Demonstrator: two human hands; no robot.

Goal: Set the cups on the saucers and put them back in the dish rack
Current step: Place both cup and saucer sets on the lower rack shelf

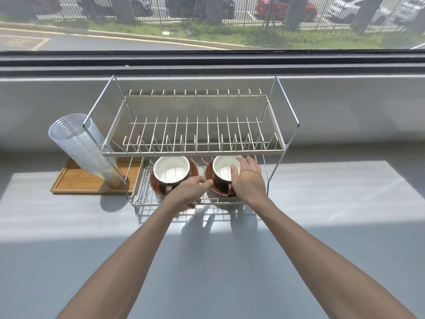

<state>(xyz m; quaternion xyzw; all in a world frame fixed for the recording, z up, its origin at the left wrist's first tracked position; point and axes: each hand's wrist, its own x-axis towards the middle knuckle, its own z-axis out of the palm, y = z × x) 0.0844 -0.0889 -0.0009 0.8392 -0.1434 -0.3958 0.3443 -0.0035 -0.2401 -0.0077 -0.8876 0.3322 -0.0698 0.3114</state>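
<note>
Two brown cups with white insides sit on brown saucers in the lower tier of the wire dish rack [194,153]. The left cup [171,171] rests on the left saucer [156,183]. The right cup [222,171] rests on the right saucer [209,173]. My left hand [190,192] lies at the rack's front edge between the two cups, fingers loosely curled, with nothing visibly held. My right hand [247,178] hovers over the right cup's right side and handle, fingers spread apart over the rim.
A tilted stack of clear plastic cups [78,143] stands on a wooden tray [76,180] left of the rack. The rack's upper tier holds nothing. Behind it rise a low grey wall and a window. The grey counter [207,261] stretches toward me.
</note>
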